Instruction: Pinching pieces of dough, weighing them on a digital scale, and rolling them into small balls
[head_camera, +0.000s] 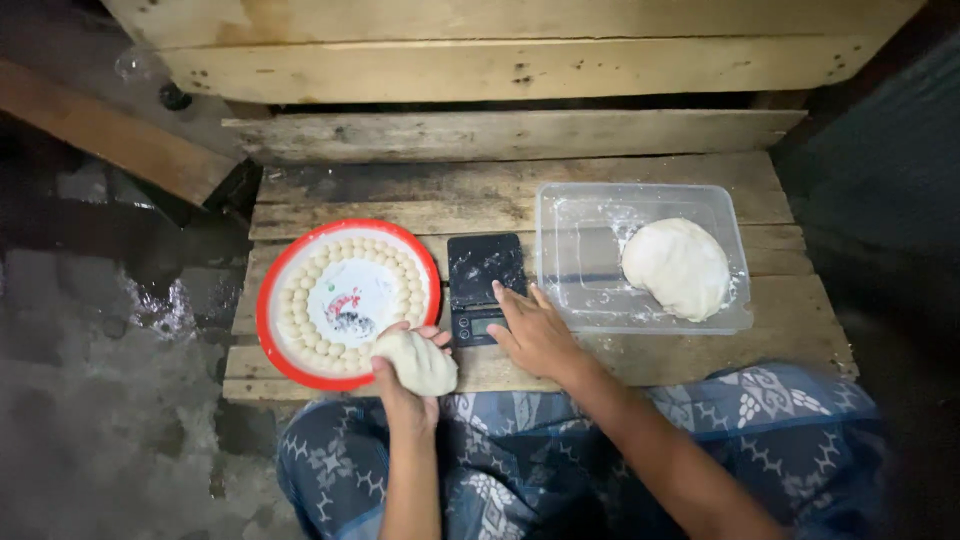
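At the far left lies a wet, dark concrete floor (110, 400), with a slanted wooden plank (110, 135) above it. Next comes the low wooden surface (640, 365) made of rough boards, and on its left part sits a round plate with a red rim (275, 270). Small white dough balls (300, 283) line the inside of the plate in rings, leaving the printed middle bare.

At the near edge of the plate, the left hand (405, 385) holds a lump of dough (418, 362); its fingers are curled around the lump from below and clamped on it, the thumb at the left side. The lump hangs over the front edge of the surface, just touching the plate's rim in the view.

Just right of the plate stands a small black digital kitchen scale (482, 275), dusted with flour. The right hand (535, 335) rests at the scale's lower right corner, palm down, fingers (505, 305) slightly spread and holding nothing, the fingertips touching the scale beside its display.

Further right, just beside the scale, is a clear rectangular plastic container (580, 250). A big mass of white dough (680, 267) lies in its right half, with flour smears on the bottom.

Along the lower edge, the person's lap shows a blue patterned cloth (780, 420).
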